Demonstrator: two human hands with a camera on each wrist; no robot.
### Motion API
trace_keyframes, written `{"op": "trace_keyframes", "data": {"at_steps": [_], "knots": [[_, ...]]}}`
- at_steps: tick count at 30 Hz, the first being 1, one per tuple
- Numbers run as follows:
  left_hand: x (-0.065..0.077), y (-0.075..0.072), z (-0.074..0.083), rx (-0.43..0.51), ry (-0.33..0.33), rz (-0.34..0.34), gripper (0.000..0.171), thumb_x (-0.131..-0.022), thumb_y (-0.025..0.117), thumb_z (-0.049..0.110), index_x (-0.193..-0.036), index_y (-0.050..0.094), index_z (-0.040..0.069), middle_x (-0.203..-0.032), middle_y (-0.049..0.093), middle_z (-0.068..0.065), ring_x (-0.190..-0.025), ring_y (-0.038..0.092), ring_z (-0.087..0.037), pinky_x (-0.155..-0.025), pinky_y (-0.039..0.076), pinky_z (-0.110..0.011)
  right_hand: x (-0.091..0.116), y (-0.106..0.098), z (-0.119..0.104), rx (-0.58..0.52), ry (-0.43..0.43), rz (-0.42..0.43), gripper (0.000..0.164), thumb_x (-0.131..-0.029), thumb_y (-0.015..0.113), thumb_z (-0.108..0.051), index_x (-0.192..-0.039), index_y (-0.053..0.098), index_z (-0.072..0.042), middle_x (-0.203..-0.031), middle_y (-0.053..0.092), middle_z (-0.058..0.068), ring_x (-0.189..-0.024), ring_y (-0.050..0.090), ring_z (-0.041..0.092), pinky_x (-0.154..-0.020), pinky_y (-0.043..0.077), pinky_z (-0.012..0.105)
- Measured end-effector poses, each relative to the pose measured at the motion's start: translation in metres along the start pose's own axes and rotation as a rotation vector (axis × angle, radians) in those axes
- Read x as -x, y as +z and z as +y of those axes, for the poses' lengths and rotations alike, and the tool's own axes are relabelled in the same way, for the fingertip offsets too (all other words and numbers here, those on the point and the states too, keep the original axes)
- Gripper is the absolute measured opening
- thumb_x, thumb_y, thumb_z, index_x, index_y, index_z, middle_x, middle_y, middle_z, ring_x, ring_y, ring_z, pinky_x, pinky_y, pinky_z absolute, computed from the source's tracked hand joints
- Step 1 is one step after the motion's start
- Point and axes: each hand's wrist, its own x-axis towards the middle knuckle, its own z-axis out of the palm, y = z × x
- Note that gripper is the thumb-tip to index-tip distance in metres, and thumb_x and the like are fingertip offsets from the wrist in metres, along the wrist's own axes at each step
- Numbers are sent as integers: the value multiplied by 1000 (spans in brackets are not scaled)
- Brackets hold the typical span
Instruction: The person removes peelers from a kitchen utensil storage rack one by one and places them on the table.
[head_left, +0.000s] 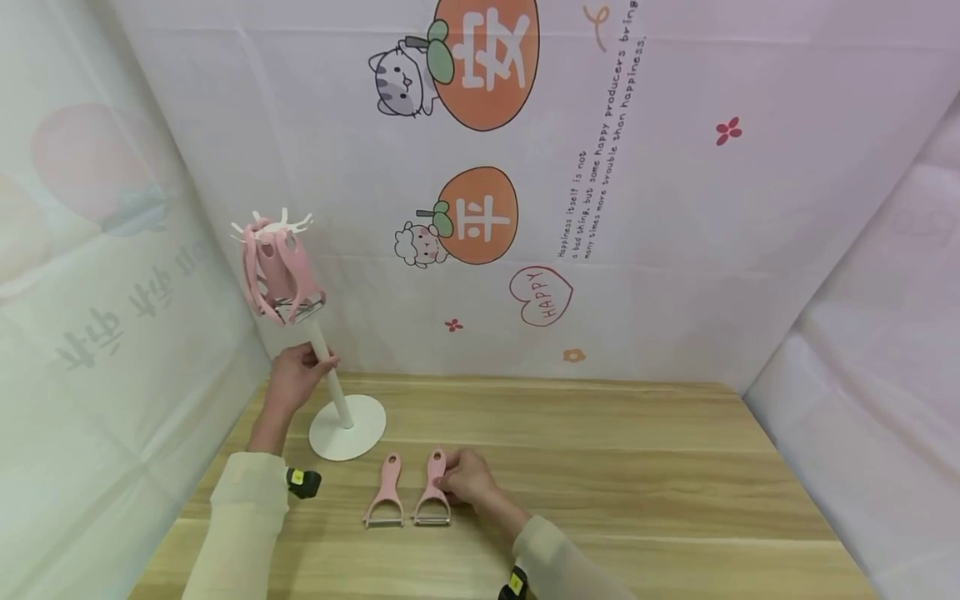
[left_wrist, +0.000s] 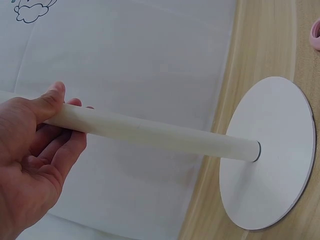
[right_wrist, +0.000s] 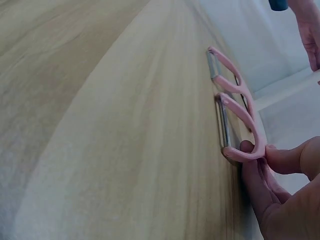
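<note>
My left hand (head_left: 294, 382) grips the white post (left_wrist: 150, 132) of a stand, its thumb and fingers wrapped round it partway up. The stand's round white base (left_wrist: 272, 185) rests on the table. At the top, several pink peelers (head_left: 302, 271) hang bunched from white hooks (head_left: 297, 225). My right hand (head_left: 471, 479) pinches a pink peeler (head_left: 437, 468) by the side of its handle, close over the tabletop. To its left lies a second pink peeler (head_left: 390, 477), blade end toward me. Both peelers show side by side in the right wrist view, thumb and fingers at the nearer one (right_wrist: 256, 134).
The wood-grain table (head_left: 637, 467) is enclosed by a printed white cloth (head_left: 675, 250) at the back and plain-looking cloth walls (head_left: 885, 333) at the sides. The stand is near the back left corner, close to the left cloth (head_left: 172, 333).
</note>
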Motion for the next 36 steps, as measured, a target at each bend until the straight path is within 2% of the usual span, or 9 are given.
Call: {"op": "trace_keyframes", "data": {"at_steps": [6,13,18,22,25,28,36], "knots": [[-2,-1,3,-8,14,8,26,-95,69,21,-100,70,-4,-99,73,-27,-96,72,-43,-80,59,-54,-2,-1,0,120,-98,37,23,-77,73,9,-100,69,11,-80,74,16,-61,64,10,-52,56,22],[-6,0,6,-44,68,-15,31,-96,66,26,-101,68,-4,-99,73,-26,-97,71,-43,-80,59,-52,-2,-9,-3,307,-133,74,25,-78,78,0,-98,65,7,-72,70,8,-56,58,8,-48,48,18],[-9,-4,6,8,91,-88,18,-99,61,8,-107,65,-8,-106,70,-29,-104,68,-45,-91,56,-57,0,-11,-6,316,-141,48,28,-78,79,0,-99,60,6,-74,68,7,-55,60,9,-47,51,19],[-9,-7,4,77,94,-159,23,-100,51,-4,-121,59,-11,-115,68,-31,-111,65,-47,-99,51,-59,1,-11,-7,345,-149,29,28,-82,77,-4,-100,58,5,-69,63,5,-53,58,9,-46,49,20],[-10,-4,2,83,93,-143,21,-100,50,-4,-119,59,-9,-112,69,-30,-109,66,-45,-97,52,-59,-2,-13,-5,372,-152,11,28,-86,75,-11,-103,57,2,-66,58,2,-53,54,10,-45,44,21],[-9,0,1,62,82,-98,14,-100,52,-4,-110,60,-7,-104,71,-27,-103,68,-43,-92,55,-57,-4,-17,-3,383,-144,-12,30,-89,73,-17,-107,55,0,-64,55,0,-52,50,10,-45,41,21],[-1,1,2,42,26,-35,11,-97,55,-5,-105,63,-6,-102,72,-27,-99,70,-42,-85,59,-52,-4,-25,0,291,-137,-10,38,-89,72,-12,-117,54,6,-63,56,1,-50,51,10,-44,42,18]]}}
